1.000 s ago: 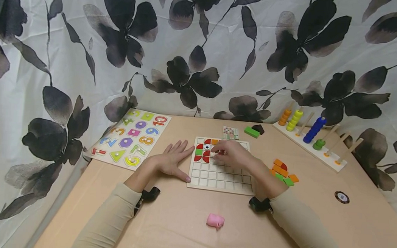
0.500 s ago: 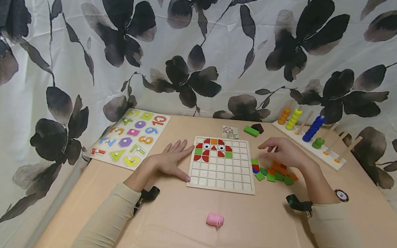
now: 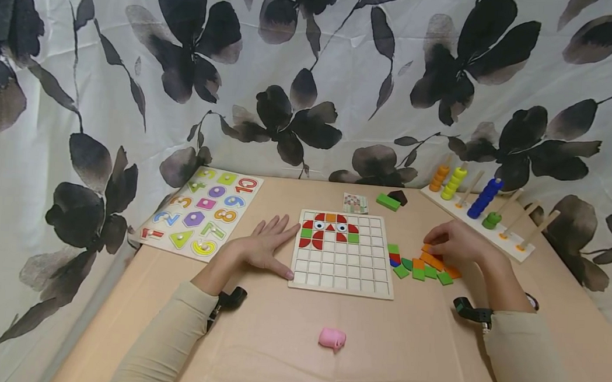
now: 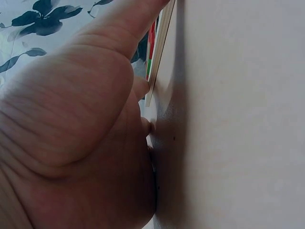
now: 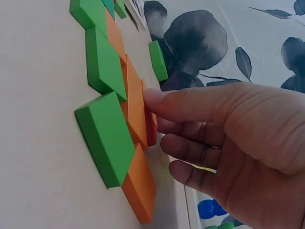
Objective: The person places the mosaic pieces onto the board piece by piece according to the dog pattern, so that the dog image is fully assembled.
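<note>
A white square-grid board (image 3: 348,269) lies mid-table, with red, green, orange and eye-patterned tiles (image 3: 330,227) filling part of its upper left. My left hand (image 3: 262,250) rests spread on the table, thumb and index finger touching the board's left edge. Over the loose tiles right of the board, my right hand (image 3: 455,241) pinches an orange tile (image 3: 427,248) between thumb and index finger. In the right wrist view the thumb meets this tile's edge, while a red tile (image 5: 151,133) shows just below. Green tiles (image 5: 105,138) lie nearer the camera. The index fingertip is hidden there.
A number puzzle board (image 3: 199,214) lies at the left. At the back sit a picture card (image 3: 355,204) and a green block (image 3: 388,202). A bead-and-peg counting stand (image 3: 477,222) is at the right rear. A pink toy (image 3: 332,338) lies in front.
My right hand has left the board and moved right, then down onto the loose tiles, taking hold of an orange one. The left hand has stayed put.
</note>
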A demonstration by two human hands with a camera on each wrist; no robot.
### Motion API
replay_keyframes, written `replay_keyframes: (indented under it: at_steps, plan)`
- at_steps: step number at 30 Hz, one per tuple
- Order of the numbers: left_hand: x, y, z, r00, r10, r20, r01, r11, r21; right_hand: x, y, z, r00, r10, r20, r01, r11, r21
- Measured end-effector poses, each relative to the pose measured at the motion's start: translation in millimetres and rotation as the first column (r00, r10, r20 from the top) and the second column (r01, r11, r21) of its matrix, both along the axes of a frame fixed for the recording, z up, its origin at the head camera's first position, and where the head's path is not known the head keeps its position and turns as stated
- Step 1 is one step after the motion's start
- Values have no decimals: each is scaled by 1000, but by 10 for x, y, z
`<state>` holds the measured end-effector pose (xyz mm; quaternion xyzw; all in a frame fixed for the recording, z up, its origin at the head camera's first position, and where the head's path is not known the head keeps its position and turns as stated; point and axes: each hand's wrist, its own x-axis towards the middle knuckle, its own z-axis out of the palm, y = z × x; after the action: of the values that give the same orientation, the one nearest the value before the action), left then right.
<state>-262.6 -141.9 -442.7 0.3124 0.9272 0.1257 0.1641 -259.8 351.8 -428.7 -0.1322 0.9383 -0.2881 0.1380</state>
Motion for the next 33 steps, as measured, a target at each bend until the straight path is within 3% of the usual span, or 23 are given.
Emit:
replay_keyframes:
  at_steps: [9,15,22,26,30,33]
  plan:
    - [12,-2,-38,1000,-2,-16,2,1000,-19,-15,-9,-43,1000,-24,9,24,996,-85]
    - [0,-11,-59,1000,1,-19,-1,1000,-17,-19,-142,26,992,-57,-112,44,992,-117]
    - [9,-47,-54,1000,-3,-17,3,1000,-1,-36,-611,219,960,16,-278,-82,971,-225]
    - [6,-38,-45,1000,-4,-31,3,1000,-2,-64,-958,303,933,79,-350,-166,959,-228]
    - [-1,-25,-44,1000,-6,-19,6,1000,-6,-108,-1300,305,918,158,-365,-258,935,-245]
    - [1,-16,-31,1000,-5,-8,5,1000,-8,-151,-1523,269,920,201,-336,-295,919,-260]
